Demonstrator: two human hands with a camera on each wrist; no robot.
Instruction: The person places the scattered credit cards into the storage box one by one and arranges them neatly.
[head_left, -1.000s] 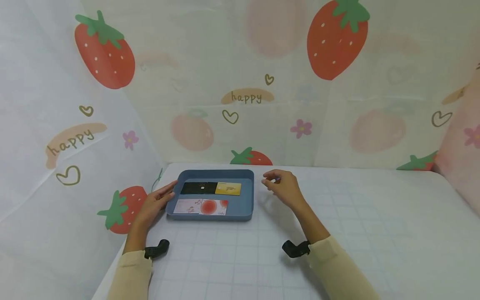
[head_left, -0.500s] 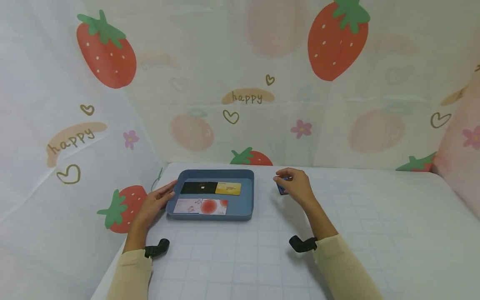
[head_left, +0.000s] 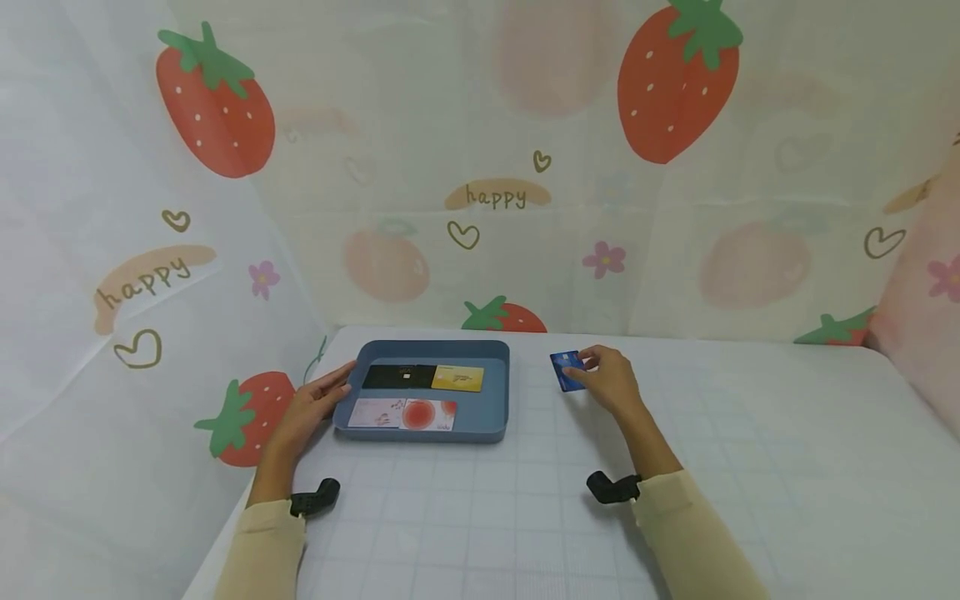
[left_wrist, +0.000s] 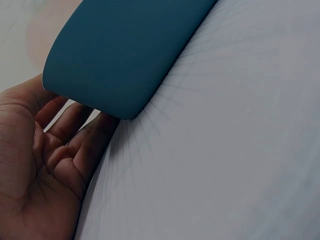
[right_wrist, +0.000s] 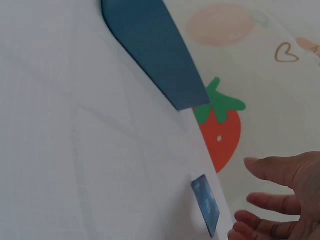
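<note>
A blue tray (head_left: 420, 436) stands at the back left of the table. Inside are a black card or cards (head_left: 386, 377), a gold card (head_left: 459, 379), a pale pink card (head_left: 375, 412) and a card with a red circle (head_left: 420, 414). My left hand (head_left: 306, 412) rests with its fingers against the tray's left side. Right of the tray a blue bank card (head_left: 567, 371) appears to lie flat on the table. My right hand (head_left: 611, 379) hovers over that card's right part, its fingers spread; the right wrist view shows a gap between fingers and card.
The white table (head_left: 465, 517) has a faint grid. Cloth walls (head_left: 405, 150) with printed strawberries rise behind and at both sides, the left one close to my left hand. Each wrist carries a black camera mount (head_left: 613, 488).
My right hand has shifted to the right, uncovering the blue bank card beneath it, which was mostly hidden before. The left hand and the tray have stayed put.
</note>
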